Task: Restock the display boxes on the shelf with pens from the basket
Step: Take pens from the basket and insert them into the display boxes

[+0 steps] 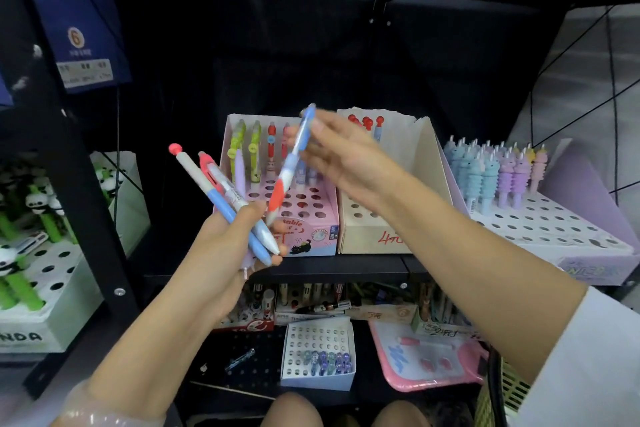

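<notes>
My left hand [227, 246] grips a bunch of pens [221, 191] that fan up to the left, in front of the shelf. My right hand [341, 158] pinches the upper end of a blue, white and red pen [291, 163]. That pen hangs tip-down over the pink display box [311, 222], which holds a few pens at its back and has many free holes. Beside it on the right stands a cream display box [367, 232] with red-topped pens at the back. A yellow-green basket [512, 388] shows at the lower right edge.
A lilac display box [568, 236] with pastel figure pens stands at the right. A white box [45, 288] of green panda pens is at the left behind a black upright [79, 191]. On the lower shelf sit a small white box [317, 354] and a pink board [426, 357].
</notes>
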A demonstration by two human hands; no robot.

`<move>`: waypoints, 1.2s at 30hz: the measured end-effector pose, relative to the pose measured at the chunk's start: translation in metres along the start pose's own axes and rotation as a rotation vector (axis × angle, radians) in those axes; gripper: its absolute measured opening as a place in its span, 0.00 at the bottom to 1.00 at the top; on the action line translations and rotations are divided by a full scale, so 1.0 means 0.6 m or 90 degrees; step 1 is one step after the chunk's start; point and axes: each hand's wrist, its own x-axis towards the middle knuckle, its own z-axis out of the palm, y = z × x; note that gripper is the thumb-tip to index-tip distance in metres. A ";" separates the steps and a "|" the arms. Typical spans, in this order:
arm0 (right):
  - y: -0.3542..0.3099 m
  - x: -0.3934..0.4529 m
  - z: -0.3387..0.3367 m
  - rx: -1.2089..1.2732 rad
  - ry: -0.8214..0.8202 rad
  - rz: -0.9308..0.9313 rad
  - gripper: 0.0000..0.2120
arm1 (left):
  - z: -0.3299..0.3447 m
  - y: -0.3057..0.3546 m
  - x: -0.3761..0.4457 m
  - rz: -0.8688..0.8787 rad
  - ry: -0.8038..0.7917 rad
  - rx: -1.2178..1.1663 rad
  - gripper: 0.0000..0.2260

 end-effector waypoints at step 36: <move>0.027 0.020 -0.012 -0.850 0.296 -0.111 0.15 | -0.020 -0.012 -0.012 0.078 -0.034 0.164 0.21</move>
